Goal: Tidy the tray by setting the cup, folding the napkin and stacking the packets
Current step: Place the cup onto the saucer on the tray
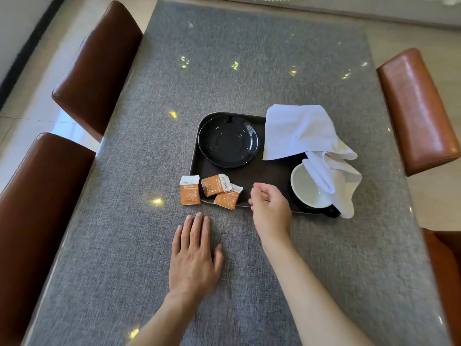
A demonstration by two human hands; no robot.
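A dark tray (269,174) lies on the grey table. On its left part sits a black saucer (228,141). A cup (309,188), white inside and black outside, lies tipped on its side at the tray's right front, partly under a crumpled white napkin (304,131) that hangs over the tray's right edge. Three orange and white packets lie at the tray's front left corner: one (190,189) on the table, one (215,184) on the tray, one (228,197) across the rim. My left hand (193,255) rests flat on the table. My right hand (269,206) hovers at the tray's front edge, fingers loosely curled and empty.
The grey table (249,71) stretches away beyond the tray. Brown leather chairs stand at the left (99,63) (37,208) and at the right (419,108).
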